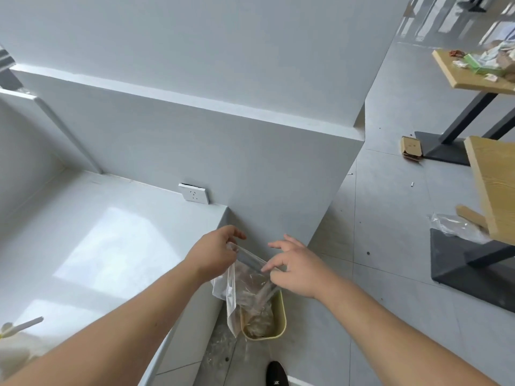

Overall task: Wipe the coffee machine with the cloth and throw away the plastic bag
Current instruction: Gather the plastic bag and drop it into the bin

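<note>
Clear plastic bag (245,285) hangs between your two hands, right above a small pale yellow-green bin (280,316) that sits on the grey tiled floor (390,218), tucked vs. the end of the white counter (97,232).

Head view, only cam:
- Your left hand (214,254) pinches the bag's top left edge, fingers curled in tight on the plastic, thumb side hidden behind the film.
- Your right hand (298,268) grips the top right edge btw thumb and forefinger; other fingers spread loose, pointing left.
- Bag's mouth is stretched btw both grips; its body droops down, lower end at or inside the bin's rim, can't tell if it touches what's in there. Bin already holds crumpled clear plastic.
- More crinkled film lies on the floor just left of the bin.
- Dark shoe (277,374) at bottom edge, just below the bin.
- White wall socket (194,193) sits on the grey partition where it meets the counter, well behind your left hand.
- Right side: two wood-top tables (493,185) on dark metal bases; far one has wrappers and packets on it. A cardboard box (412,150) lies on the floor near the far base, another clear bag (457,227) by the near one.
- Bottom left corner: a whitish item on the counter, too cropped to ID.
- Coffee machine and cloth: not in shot.
</note>
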Action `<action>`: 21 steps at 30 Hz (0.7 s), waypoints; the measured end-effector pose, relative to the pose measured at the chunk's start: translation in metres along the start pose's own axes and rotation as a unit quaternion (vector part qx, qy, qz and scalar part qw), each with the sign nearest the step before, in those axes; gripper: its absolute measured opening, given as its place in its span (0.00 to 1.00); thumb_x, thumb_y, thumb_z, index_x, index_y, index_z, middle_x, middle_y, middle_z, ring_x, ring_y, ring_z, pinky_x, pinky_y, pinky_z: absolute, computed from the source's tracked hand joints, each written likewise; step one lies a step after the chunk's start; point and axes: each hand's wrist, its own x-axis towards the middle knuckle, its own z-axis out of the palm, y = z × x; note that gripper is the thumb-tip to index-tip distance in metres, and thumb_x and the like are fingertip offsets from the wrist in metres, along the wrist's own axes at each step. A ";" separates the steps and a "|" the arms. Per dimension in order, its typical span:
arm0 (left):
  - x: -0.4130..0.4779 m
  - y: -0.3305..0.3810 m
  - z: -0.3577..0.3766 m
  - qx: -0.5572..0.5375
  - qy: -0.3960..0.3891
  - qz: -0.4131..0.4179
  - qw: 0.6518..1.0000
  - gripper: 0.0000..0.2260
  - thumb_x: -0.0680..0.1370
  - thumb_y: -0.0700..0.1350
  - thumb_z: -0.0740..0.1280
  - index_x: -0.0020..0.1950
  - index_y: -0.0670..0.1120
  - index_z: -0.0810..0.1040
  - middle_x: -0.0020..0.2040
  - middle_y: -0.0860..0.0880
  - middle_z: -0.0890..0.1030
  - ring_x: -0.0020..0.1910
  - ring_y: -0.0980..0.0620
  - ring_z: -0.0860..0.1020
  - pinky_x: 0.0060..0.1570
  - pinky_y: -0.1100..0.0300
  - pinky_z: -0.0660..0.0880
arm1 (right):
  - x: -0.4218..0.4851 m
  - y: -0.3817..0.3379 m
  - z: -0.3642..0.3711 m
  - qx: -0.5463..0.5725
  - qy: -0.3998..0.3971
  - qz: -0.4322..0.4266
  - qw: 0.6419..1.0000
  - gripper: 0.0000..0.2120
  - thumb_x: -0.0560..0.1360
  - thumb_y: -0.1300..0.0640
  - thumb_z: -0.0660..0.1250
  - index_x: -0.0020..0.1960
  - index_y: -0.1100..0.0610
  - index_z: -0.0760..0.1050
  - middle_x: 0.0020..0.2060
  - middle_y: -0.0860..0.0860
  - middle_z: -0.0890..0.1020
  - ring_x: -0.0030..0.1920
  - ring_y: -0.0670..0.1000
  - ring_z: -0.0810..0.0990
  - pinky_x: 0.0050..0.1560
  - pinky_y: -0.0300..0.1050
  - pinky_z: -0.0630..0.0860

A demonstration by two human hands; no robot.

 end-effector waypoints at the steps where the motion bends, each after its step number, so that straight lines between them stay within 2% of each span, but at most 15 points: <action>1: 0.001 -0.001 0.004 0.006 -0.004 0.004 1.000 0.20 0.76 0.37 0.62 0.55 0.62 0.79 0.50 0.56 0.82 0.41 0.58 0.79 0.37 0.62 0.71 | 0.003 -0.003 0.004 -0.013 -0.009 -0.013 1.000 0.18 0.67 0.37 0.58 0.52 0.27 0.81 0.77 0.38 0.68 0.81 0.45 0.52 0.81 0.55 0.50; 4: 0.005 -0.005 0.013 0.018 -0.008 0.013 1.000 0.21 0.75 0.35 0.62 0.52 0.62 0.79 0.49 0.56 0.83 0.39 0.60 0.77 0.34 0.65 0.68 | 0.012 -0.014 0.014 -0.038 -0.040 -0.032 0.998 0.25 0.69 0.35 0.57 0.63 0.34 0.80 0.75 0.40 0.72 0.81 0.50 0.57 0.81 0.56 0.55; 7: 0.009 -0.012 0.019 0.029 -0.004 0.013 0.999 0.20 0.75 0.35 0.62 0.52 0.61 0.80 0.50 0.56 0.83 0.37 0.59 0.78 0.33 0.64 0.70 | 0.020 -0.014 0.025 -0.054 -0.064 -0.029 0.996 0.31 0.69 0.35 0.56 0.68 0.41 0.79 0.65 0.43 0.81 0.73 0.52 0.71 0.72 0.53 0.70; 8: 0.010 -0.015 0.021 0.037 -0.003 0.014 0.999 0.20 0.75 0.36 0.63 0.52 0.61 0.80 0.51 0.56 0.84 0.40 0.56 0.79 0.36 0.62 0.73 | 0.022 -0.013 0.028 -0.057 -0.064 -0.023 0.996 0.33 0.68 0.35 0.55 0.69 0.42 0.78 0.63 0.44 0.81 0.69 0.52 0.74 0.66 0.52 0.74; 10: 0.012 -0.023 0.023 0.066 -0.002 0.018 0.998 0.18 0.74 0.38 0.65 0.56 0.60 0.80 0.55 0.56 0.84 0.52 0.53 0.81 0.50 0.55 0.79 | 0.025 -0.009 0.036 -0.067 -0.056 -0.018 0.996 0.34 0.68 0.34 0.55 0.71 0.42 0.77 0.63 0.46 0.81 0.65 0.52 0.78 0.60 0.51 0.78; 12: 0.014 -0.035 0.025 0.109 0.000 0.022 0.994 0.17 0.75 0.44 0.68 0.62 0.57 0.80 0.62 0.55 0.82 0.61 0.52 0.79 0.60 0.52 0.78 | 0.027 -0.004 0.046 -0.077 -0.051 -0.012 0.996 0.34 0.69 0.33 0.55 0.71 0.44 0.77 0.65 0.47 0.81 0.66 0.53 0.78 0.60 0.52 0.78; 15: 0.014 -0.063 0.027 0.181 0.014 0.016 0.983 0.19 0.77 0.55 0.68 0.68 0.56 0.77 0.69 0.53 0.78 0.69 0.49 0.74 0.64 0.50 0.76 | 0.032 0.004 0.063 -0.109 -0.062 0.010 0.992 0.35 0.70 0.32 0.54 0.68 0.48 0.79 0.67 0.51 0.81 0.74 0.54 0.73 0.65 0.56 0.76; 17: 0.014 -0.085 0.027 0.238 0.028 0.013 0.971 0.24 0.78 0.60 0.65 0.72 0.55 0.75 0.74 0.52 0.74 0.74 0.47 0.70 0.69 0.49 0.72 | 0.036 0.010 0.075 -0.122 -0.076 0.023 0.989 0.35 0.70 0.33 0.54 0.69 0.49 0.79 0.67 0.52 0.82 0.75 0.55 0.71 0.68 0.56 0.73; 19: 0.016 -0.105 0.027 0.291 0.040 0.016 0.956 0.27 0.78 0.61 0.66 0.76 0.54 0.71 0.81 0.49 0.67 0.80 0.45 0.63 0.77 0.46 0.63 | 0.040 0.015 0.087 -0.123 -0.083 0.043 0.988 0.33 0.71 0.34 0.56 0.68 0.50 0.78 0.65 0.53 0.82 0.72 0.57 0.73 0.66 0.54 0.74; 21: 0.019 -0.125 0.027 0.328 0.036 0.016 0.944 0.30 0.78 0.61 0.66 0.79 0.56 0.67 0.85 0.48 0.60 0.83 0.44 0.56 0.81 0.42 0.54 | 0.045 0.019 0.099 -0.119 -0.094 0.065 0.986 0.32 0.73 0.34 0.58 0.68 0.51 0.78 0.64 0.53 0.82 0.71 0.57 0.73 0.63 0.54 0.74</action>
